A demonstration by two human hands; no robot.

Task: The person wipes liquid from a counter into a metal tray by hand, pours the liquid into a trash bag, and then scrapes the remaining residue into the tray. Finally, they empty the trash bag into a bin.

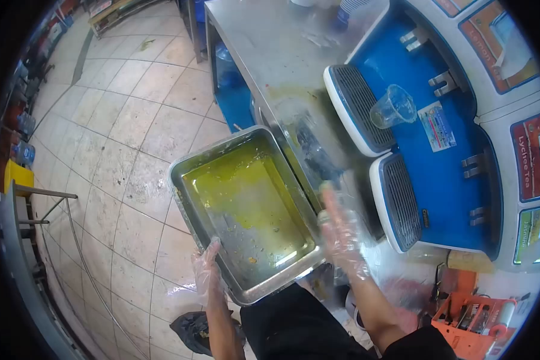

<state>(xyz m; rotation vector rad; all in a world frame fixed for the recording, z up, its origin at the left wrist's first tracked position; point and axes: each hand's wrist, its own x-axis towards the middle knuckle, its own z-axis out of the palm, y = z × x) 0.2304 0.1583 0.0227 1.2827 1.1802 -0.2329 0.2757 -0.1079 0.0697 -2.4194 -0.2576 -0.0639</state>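
Observation:
A deep rectangular metal tray (pixel 264 282) with yellow-green liquid (pixel 234 180) pooled in its far part is held at a tilt before my body, beside the counter. My left hand (pixel 207 273), in a clear plastic glove, grips its near left rim, thumb on top and fingers hidden underneath. My right hand (pixel 341 237), also gloved, is by the tray's right rim with its fingers stretched out over the counter. Greenish residue shows at those fingertips. Whether this hand touches the rim I cannot make out.
A wet steel counter (pixel 252 36) carries a drink dispenser with drip trays (pixel 360 108) and a clear plastic cup (pixel 393 108) lying on its side. An orange basket (pixel 474 318) of small items stands lower right. A black bag (pixel 195 330) lies on the tiled floor (pixel 114 174).

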